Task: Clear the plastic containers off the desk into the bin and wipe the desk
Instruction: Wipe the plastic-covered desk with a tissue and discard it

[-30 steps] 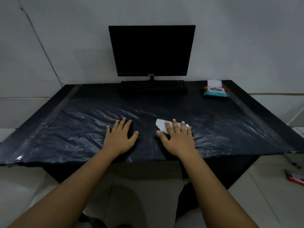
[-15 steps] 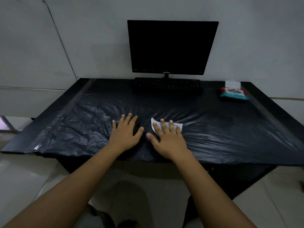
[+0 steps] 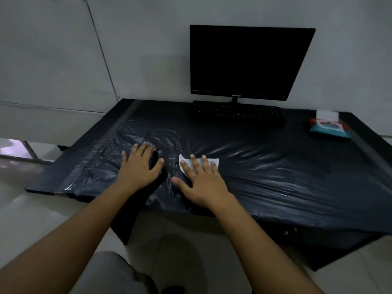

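We see both hands flat on the tabletop [image 3: 275, 166], which is covered in wrinkled black plastic sheeting [image 3: 244, 149]. The right hand [image 3: 203, 183], in front of the monitor [image 3: 248, 62], has its fingers [image 3: 194, 164] spread and pressed down on a white wipe [image 3: 210, 161], which lies on the sheeting in front of the keyboard [image 3: 237, 112]. The left hand [image 3: 139, 168] rests just left of the wipe, fingers spread, palm down, holding nothing. A pack of wet wipes [image 3: 327, 127] sits to the right of the keyboard, near the back edge. We find no plastic containers on the tabletop
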